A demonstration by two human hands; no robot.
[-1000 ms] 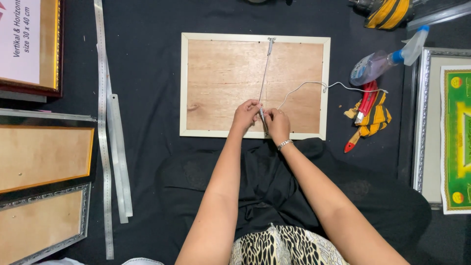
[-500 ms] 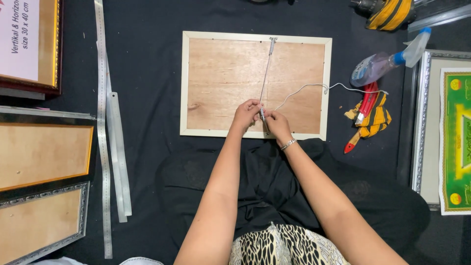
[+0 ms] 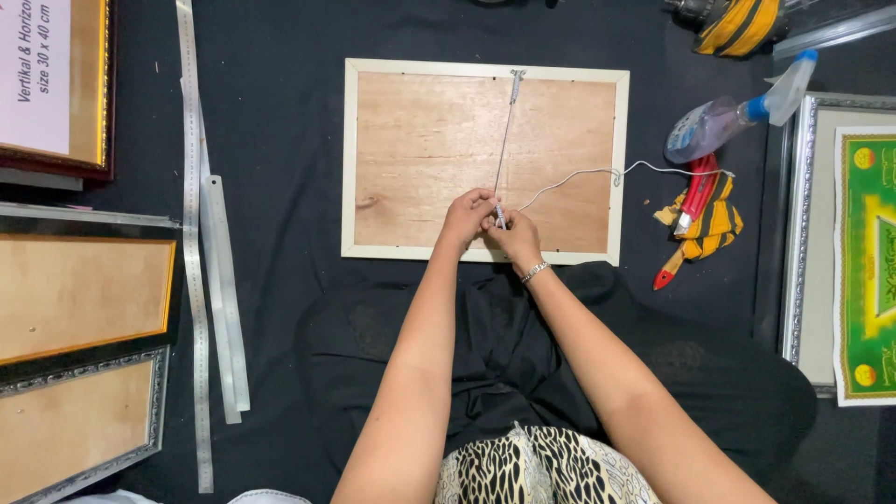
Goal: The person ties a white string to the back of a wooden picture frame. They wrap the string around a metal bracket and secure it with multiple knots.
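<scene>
Where the picture frame point(image 3: 420, 149) lies back-up on black cloth, left hand point(image 3: 465, 217) and right hand point(image 3: 513, 238) meet at its lower edge, fingers pinching a white cord point(image 3: 505, 140). Loose cord end trails right toward spray bottle point(image 3: 719, 121), red brush point(image 3: 686, 219). Metal rulers point(image 3: 210, 280) lie left.

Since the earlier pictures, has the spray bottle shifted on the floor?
No. The spray bottle lies in the same spot, its nozzle toward the silver frame and its body just above the red-handled brush.
</scene>
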